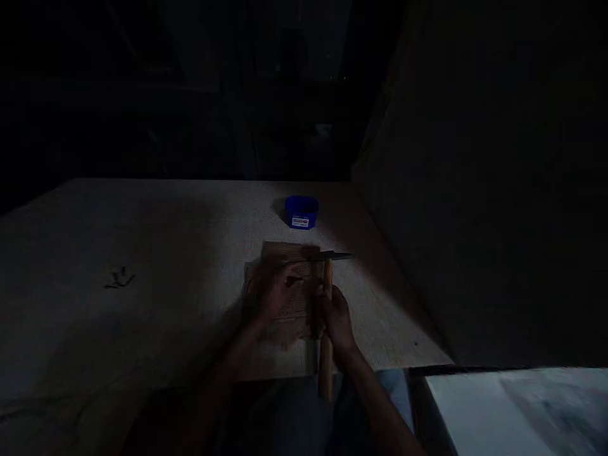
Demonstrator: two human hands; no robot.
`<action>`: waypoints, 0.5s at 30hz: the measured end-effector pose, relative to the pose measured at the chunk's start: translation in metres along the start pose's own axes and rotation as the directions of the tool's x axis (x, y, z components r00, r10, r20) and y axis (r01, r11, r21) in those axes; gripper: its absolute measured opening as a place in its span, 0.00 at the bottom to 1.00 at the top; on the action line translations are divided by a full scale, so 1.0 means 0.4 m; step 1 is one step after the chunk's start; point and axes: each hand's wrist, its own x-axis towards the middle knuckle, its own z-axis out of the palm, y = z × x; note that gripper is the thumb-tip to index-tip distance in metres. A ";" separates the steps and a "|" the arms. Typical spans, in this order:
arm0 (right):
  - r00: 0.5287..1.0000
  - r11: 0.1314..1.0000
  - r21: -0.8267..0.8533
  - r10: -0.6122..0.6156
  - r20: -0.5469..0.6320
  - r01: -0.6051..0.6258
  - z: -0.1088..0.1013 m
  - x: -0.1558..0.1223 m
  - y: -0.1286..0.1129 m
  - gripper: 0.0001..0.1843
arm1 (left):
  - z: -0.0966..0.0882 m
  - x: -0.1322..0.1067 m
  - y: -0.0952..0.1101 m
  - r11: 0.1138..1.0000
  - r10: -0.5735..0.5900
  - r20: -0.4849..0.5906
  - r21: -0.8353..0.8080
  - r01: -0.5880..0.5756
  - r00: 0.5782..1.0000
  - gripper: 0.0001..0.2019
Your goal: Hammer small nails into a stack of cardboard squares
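The scene is very dark. My left hand rests on a small wooden board lying on the worktable; its fingers are blurred. My right hand is closed round the wooden handle of a hammer, whose dark metal head sits over the board's far right corner. The handle runs from the head down past the table's near edge.
A small blue round tub with a label stands on the table beyond the board. A few dark small bits lie at the left. A tall dark panel rises at the right; a pale sheet lies bottom right.
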 end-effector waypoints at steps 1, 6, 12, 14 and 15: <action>1.000 1.000 0.006 0.002 0.006 -0.003 0.000 -0.001 -0.001 0.20 | 0.001 0.000 -0.002 1.000 -0.001 -0.008 0.000 0.001 1.000 0.21; 1.000 1.000 0.018 0.010 0.014 -0.010 0.000 -0.002 -0.006 0.21 | 0.007 -0.001 -0.014 1.000 0.002 -0.048 0.019 -0.001 0.999 0.20; 1.000 1.000 -0.009 -0.008 0.013 0.008 -0.002 -0.001 -0.001 0.20 | 0.009 -0.008 -0.012 0.999 0.027 -0.046 0.042 -0.025 0.999 0.22; 1.000 1.000 0.000 -0.014 0.017 0.014 -0.003 0.000 0.003 0.20 | 0.000 -0.016 -0.008 0.997 0.048 -0.031 0.062 -0.046 0.998 0.24; 1.000 1.000 0.007 -0.016 0.017 0.016 -0.003 0.000 0.004 0.20 | -0.009 -0.021 -0.006 0.995 0.065 -0.030 0.081 -0.063 0.997 0.24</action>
